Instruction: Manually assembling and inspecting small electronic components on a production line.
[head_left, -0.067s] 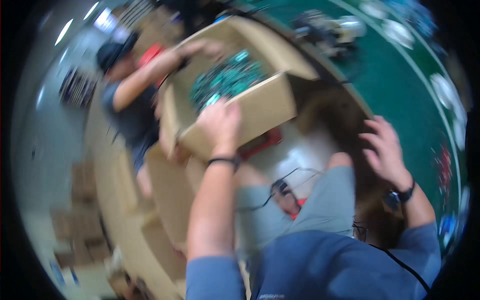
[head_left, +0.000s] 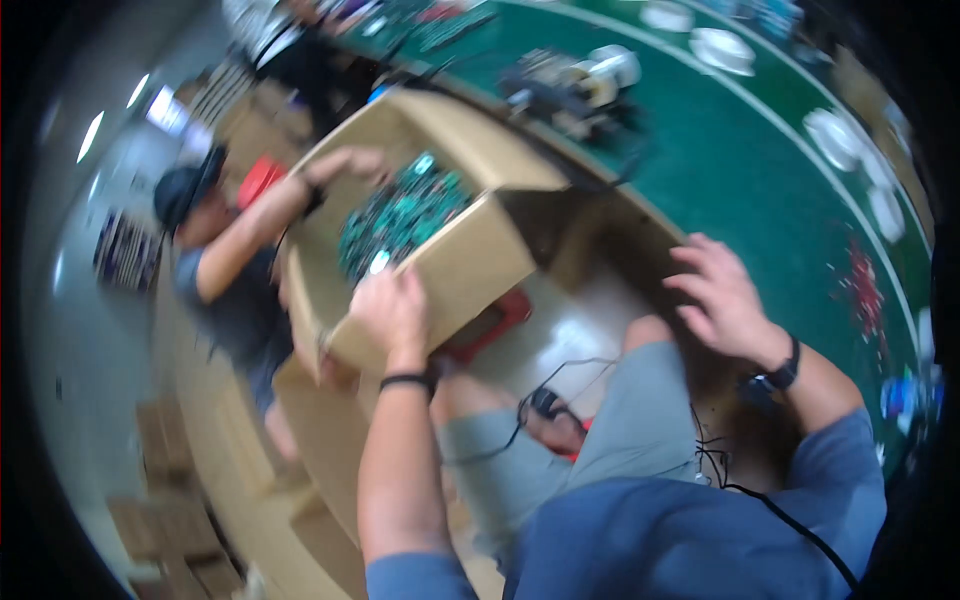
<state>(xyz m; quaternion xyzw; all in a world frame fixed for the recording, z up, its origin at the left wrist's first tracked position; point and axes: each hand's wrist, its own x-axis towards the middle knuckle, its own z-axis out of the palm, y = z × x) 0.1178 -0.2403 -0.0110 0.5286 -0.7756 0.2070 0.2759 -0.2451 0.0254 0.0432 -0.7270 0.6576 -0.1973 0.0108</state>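
My left hand [head_left: 392, 312] grips the near rim of an open cardboard box [head_left: 470, 265] filled with several green circuit boards [head_left: 400, 215]. Another person [head_left: 215, 260] in a dark cap holds the far rim of the same box with a hand [head_left: 345, 163]. My right hand [head_left: 722, 295] hovers with fingers spread near the edge of the green table [head_left: 740, 150], touching nothing I can see. A dark band sits on my left wrist and a watch on my right wrist.
Devices and cables [head_left: 575, 85] lie on the green table, with white round objects [head_left: 835, 130] along its far side. A red item [head_left: 490, 320] lies under the box. Cardboard boxes [head_left: 170, 470] stand on the floor at left. A black cable [head_left: 545, 405] crosses my lap.
The view is blurred by head motion. The box and both my hands keep about the same positions; my right hand has spread slightly toward the table edge.
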